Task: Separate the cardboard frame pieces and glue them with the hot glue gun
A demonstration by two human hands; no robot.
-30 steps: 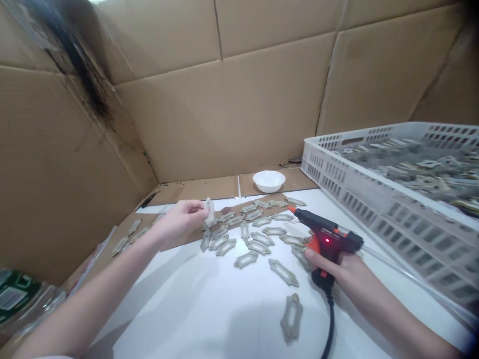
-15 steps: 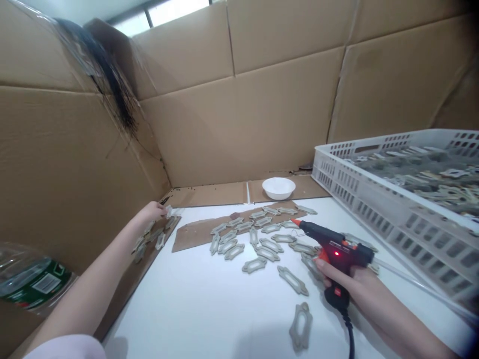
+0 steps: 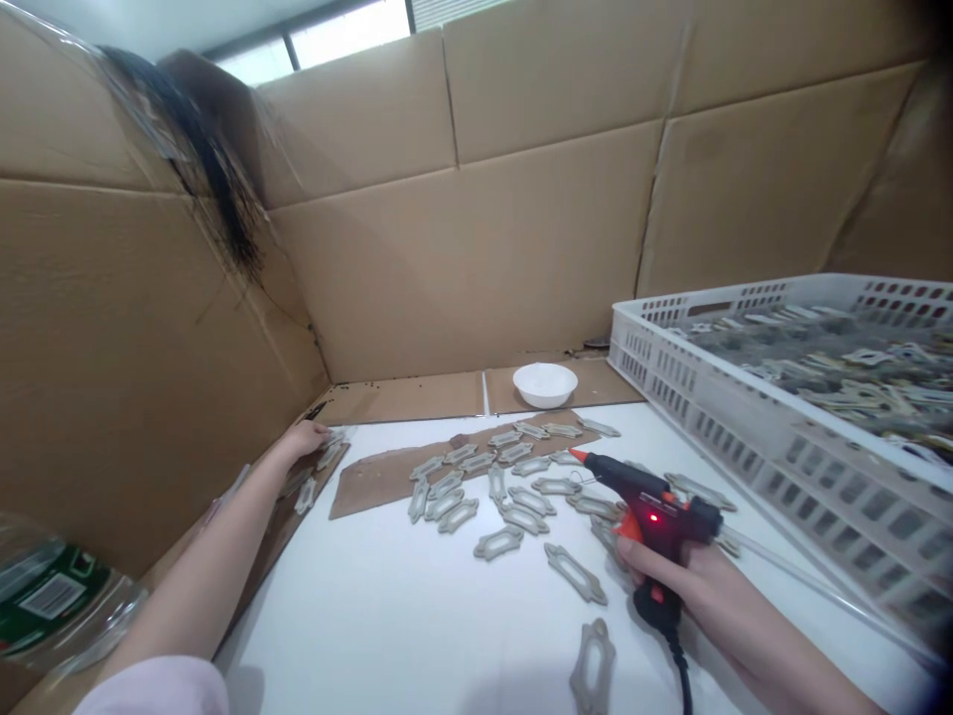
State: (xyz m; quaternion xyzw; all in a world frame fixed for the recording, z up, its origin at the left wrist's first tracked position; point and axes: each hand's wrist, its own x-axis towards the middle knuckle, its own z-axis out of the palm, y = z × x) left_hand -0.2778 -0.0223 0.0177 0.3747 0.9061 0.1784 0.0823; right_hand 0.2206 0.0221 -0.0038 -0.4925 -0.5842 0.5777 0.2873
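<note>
My right hand (image 3: 689, 571) is wrapped round the grip of a black and orange hot glue gun (image 3: 647, 497), its red light lit and its orange tip pointing left over the frames. A clear glue stick (image 3: 804, 576) sticks out of its back. At the far left, my left hand (image 3: 304, 437) reaches to the cardboard strip, fingers drawn together beside small pale frames (image 3: 305, 494); what they hold, if anything, is too small to make out. Many similar grey-white frames (image 3: 497, 542) with open middles lie spread over the white table (image 3: 372, 616) between my hands.
A brown cardboard piece (image 3: 364, 487) lies under some frames. Behind stands a white bowl (image 3: 545, 385); to the right, a white plastic crate (image 3: 692, 387) holds many flat pieces. A plastic bottle (image 3: 52, 596) is at lower left. Cardboard walls (image 3: 521, 238) enclose the table.
The view has shifted slightly, so the scene sits lower and a little to the left. My left hand stays at the cardboard strip; the glue gun is still in my right hand.
</note>
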